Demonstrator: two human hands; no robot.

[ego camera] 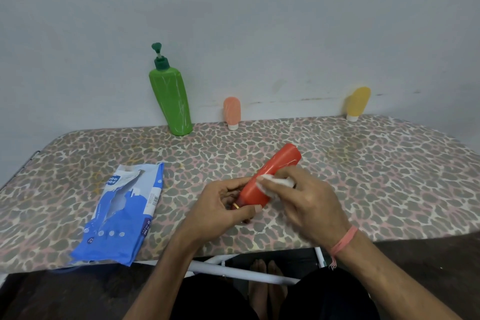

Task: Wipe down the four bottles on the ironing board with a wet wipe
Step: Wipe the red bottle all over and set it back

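My left hand [218, 209] grips the cap end of a red bottle [275, 171], which lies tilted with its base pointing up and away. My right hand [306, 200] presses a white wet wipe [272, 182] against the bottle's side. A tall green pump bottle [170, 101] leans on the wall at the back of the ironing board [389, 176]. A small peach bottle [232, 112] and a small yellow bottle [358, 102] stand cap-down against the wall.
A blue and white wet wipe pack [124, 212] lies open at the board's front left. The board's white metal legs [233, 271] and my bare feet [267, 283] show below its front edge. A grey wall stands right behind the board.
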